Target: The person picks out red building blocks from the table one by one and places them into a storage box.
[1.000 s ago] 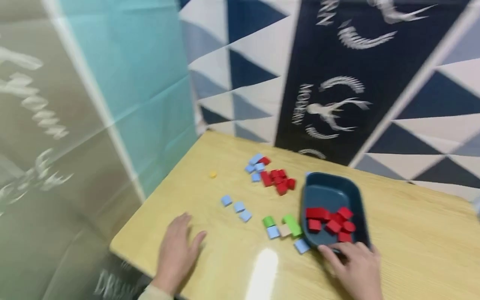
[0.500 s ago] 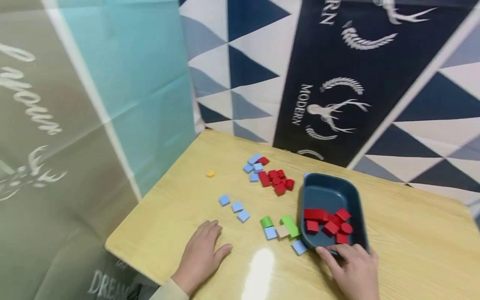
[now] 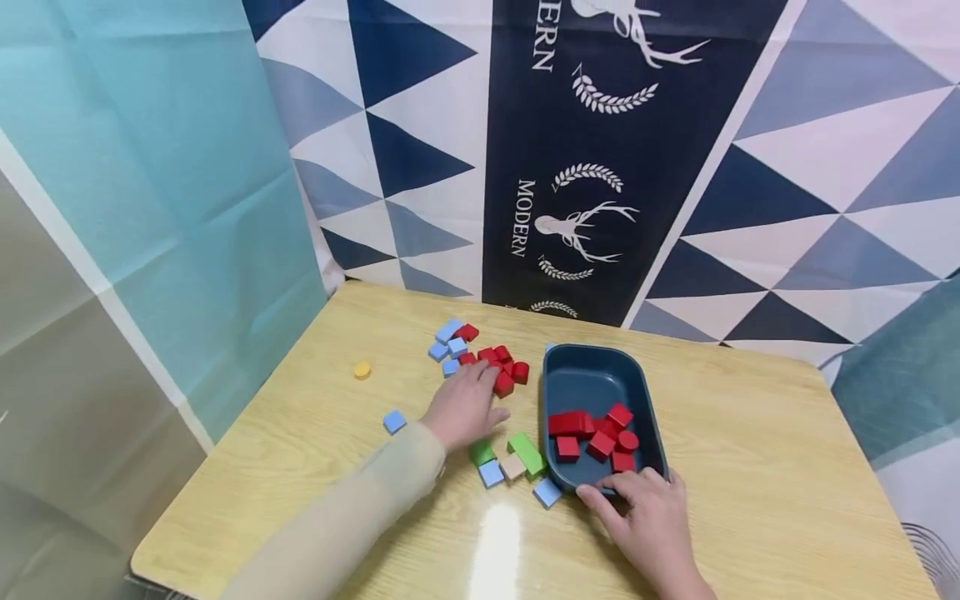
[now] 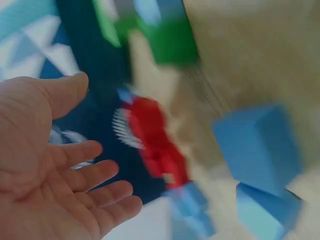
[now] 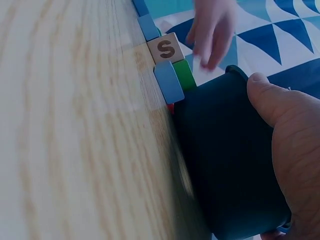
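My left hand (image 3: 465, 408) reaches over the table with its fingers extended, at the pile of red blocks (image 3: 504, 383). The left wrist view shows the palm (image 4: 30, 165) with nothing in it; whether the fingertips touch a block I cannot tell. My right hand (image 3: 647, 521) pinches the near rim of a dark blue-green plastic bin (image 3: 585, 385), thumb outside. Several red blocks (image 3: 602, 444) lie in the bin's near half. Left of it sit a light green block (image 3: 527, 454), a plain wooden block (image 3: 513, 467) and a light blue block (image 3: 547, 492).
Light blue blocks (image 3: 450, 331) cluster beside the red pile. A single blue block (image 3: 394, 422) and a round yellow piece (image 3: 362, 370) lie farther left. Fabric-covered walls (image 3: 420, 217) stand behind and left of the wooden table (image 3: 757, 467).
My left hand has moved from the table's near left side forward to the red pile. The head view has turned right. My right hand stays at the bin's rim.
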A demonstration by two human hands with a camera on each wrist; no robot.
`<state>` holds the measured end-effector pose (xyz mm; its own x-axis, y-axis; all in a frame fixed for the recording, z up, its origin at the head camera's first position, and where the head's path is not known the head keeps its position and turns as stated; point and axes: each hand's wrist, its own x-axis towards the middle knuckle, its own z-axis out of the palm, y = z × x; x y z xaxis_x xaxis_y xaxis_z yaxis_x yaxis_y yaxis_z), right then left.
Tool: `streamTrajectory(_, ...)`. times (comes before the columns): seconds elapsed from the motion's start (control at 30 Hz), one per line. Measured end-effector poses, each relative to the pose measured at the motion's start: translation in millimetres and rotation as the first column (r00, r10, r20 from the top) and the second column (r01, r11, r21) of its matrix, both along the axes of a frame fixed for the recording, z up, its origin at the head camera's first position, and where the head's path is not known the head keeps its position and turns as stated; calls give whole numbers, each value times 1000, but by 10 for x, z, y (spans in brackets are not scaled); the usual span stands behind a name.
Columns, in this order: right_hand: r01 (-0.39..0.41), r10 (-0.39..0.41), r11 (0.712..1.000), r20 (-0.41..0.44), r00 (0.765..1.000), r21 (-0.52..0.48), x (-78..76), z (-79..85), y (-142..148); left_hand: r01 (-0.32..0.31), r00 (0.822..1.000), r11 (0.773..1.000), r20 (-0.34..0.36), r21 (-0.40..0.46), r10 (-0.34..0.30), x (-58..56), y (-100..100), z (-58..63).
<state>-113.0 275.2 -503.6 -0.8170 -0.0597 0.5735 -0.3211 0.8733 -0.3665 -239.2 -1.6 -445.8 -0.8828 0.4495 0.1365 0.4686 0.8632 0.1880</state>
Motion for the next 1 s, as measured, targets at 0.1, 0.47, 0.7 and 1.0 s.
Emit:
streamTrajectory(0.1,-2,2,1000,-6,1000,4,41,-44,19,-22,999,997,-25,-72,21,-269,187,-153)
streamTrajectory(0.47,-38,39,999,-77,996,21,32,10,146,23,999,1000,27,-12,-23,-234,507,-148)
streamTrajectory(0.7,-43,45,998,-62,997,37,10,6,162,36,981,998,189,57,-46,-188,425,-64)
streamTrajectory(1.0,-37,40,999,-78,996,36,28,44,171,1,979,963,195,269,-56,-70,992,415)
